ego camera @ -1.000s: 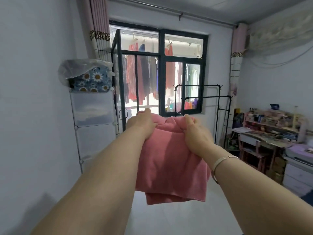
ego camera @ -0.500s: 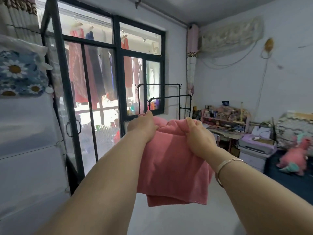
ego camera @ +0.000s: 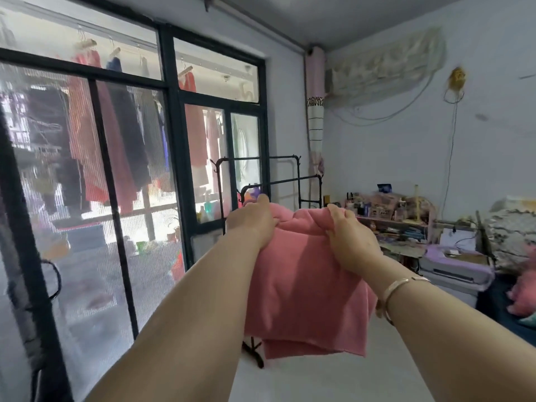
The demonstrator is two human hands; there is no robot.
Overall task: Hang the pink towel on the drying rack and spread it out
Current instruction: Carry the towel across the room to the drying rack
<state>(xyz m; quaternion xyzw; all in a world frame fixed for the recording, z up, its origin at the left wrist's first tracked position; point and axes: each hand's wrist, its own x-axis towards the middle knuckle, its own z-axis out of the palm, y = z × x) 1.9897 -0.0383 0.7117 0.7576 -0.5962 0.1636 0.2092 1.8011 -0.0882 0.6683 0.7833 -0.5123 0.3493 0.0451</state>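
Gripping the pink towel (ego camera: pixel 304 285) by its bunched top edge, left hand (ego camera: pixel 252 221) and right hand (ego camera: pixel 352 240) carry the seemingly soft, light cloth, best held at its corners, toward the drying rack (ego camera: pixel 290 181).

Salmon-pink towel (ego camera: pixel 301 280), plain, unpatterned. Black metal drying rack (ego camera: pixel 285 181). Dark teal window frame (ego camera: pixel 171 117); red and navy garments (ego camera: pixel 116 134) behind mesh screen. Pale lilac walls (ego camera: pixel 406 146). Pink curtain (ego camera: pixel 315 111) with black stripes, patterned band. Lavender printer (ego camera: pixel 455 264). Silver bracelet (ego camera: pixel 397 288). Pink plush toy (ego camera: pixel 523 294).
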